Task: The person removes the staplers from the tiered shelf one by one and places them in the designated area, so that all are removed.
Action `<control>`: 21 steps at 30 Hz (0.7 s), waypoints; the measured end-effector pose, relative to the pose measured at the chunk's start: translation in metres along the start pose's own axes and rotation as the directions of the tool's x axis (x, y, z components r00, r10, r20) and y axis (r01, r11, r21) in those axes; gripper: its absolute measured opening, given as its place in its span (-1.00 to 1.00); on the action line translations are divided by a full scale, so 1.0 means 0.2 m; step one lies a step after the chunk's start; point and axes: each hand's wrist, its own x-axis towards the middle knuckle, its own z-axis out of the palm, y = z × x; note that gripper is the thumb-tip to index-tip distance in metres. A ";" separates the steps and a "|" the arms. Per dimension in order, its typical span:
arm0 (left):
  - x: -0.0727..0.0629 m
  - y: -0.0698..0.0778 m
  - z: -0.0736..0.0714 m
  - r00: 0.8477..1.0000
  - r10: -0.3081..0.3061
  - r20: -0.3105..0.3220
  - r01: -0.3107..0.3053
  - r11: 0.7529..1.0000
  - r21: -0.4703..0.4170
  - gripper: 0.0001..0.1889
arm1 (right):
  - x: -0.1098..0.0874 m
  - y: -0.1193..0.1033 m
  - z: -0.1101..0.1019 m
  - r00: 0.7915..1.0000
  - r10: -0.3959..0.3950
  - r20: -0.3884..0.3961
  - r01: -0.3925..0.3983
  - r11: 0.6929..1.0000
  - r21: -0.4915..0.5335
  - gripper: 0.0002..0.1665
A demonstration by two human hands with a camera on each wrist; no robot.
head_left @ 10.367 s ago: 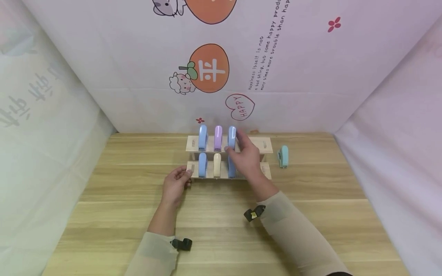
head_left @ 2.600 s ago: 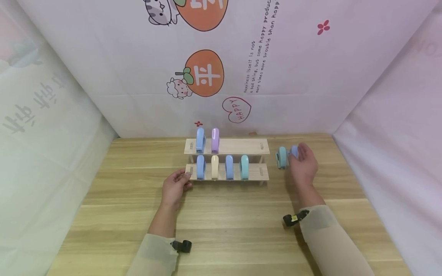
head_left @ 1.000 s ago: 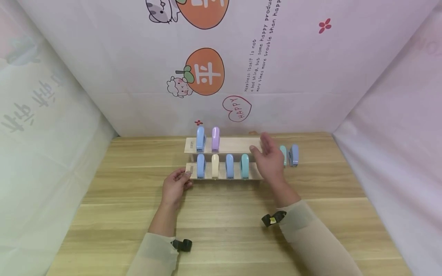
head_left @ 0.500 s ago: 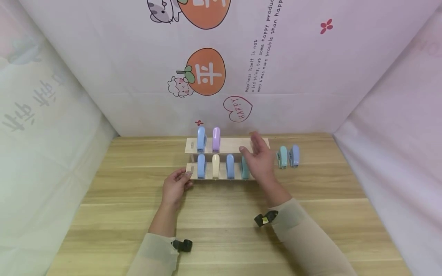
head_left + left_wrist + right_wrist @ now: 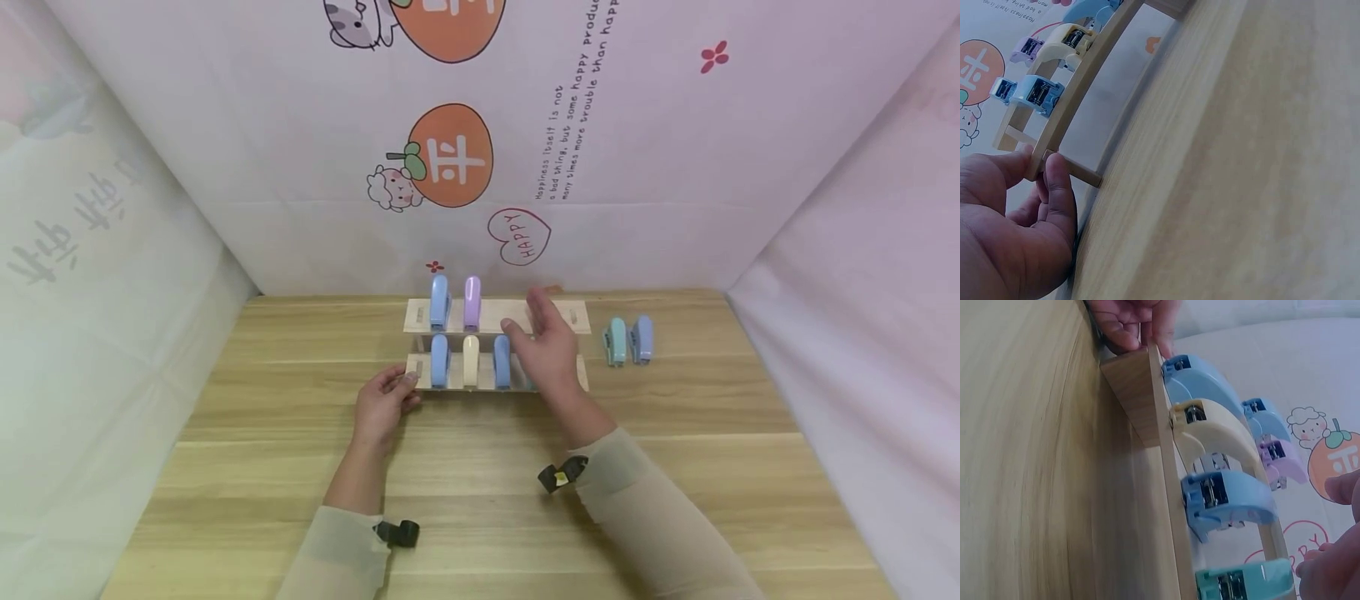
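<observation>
A two-tier wooden rack (image 5: 491,317) bears small staplers. On its upper tier stand a light-blue stapler (image 5: 439,302) and a purple stapler (image 5: 472,302). The lower tier carries a blue stapler (image 5: 439,361), a cream stapler (image 5: 470,362), another blue stapler (image 5: 502,362) and a teal stapler (image 5: 1254,580), mostly hidden by my right hand in the head view. My left hand (image 5: 381,407) pinches the lower tier's left end between thumb and fingers. My right hand (image 5: 549,346) hovers over the rack's right half, thumb and fingers apart, holding nothing, right of the purple stapler.
On the table to the right of the rack, a teal stapler (image 5: 615,342) and a periwinkle-blue stapler (image 5: 642,339) stand side by side. Behind the rack rises a printed white cloth (image 5: 637,208). The wooden table (image 5: 480,517) extends toward me in front.
My right hand took the upper tier's blue stapler, set it on the table beside the teal one, let go and came back leftward over the rack. The left hand stays put.
</observation>
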 end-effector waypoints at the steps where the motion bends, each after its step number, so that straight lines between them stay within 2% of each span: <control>1: 0.00 0.00 0.00 1.000 0.000 0.001 0.000 1.000 -0.001 -0.56 | 0.00 0.00 0.01 1.000 -0.001 0.001 0.001 1.000 0.003 -0.14; 11: 0.00 0.00 0.01 1.000 -0.007 -0.009 0.007 1.000 -0.020 -0.56 | 0.00 -0.03 0.10 0.998 -0.049 0.042 0.046 0.997 0.062 -0.14; 21: 0.01 0.00 0.00 1.000 0.000 0.008 0.000 1.000 -0.013 -0.51 | 0.00 -0.05 0.18 0.994 -0.028 0.109 0.033 0.998 -0.044 -0.11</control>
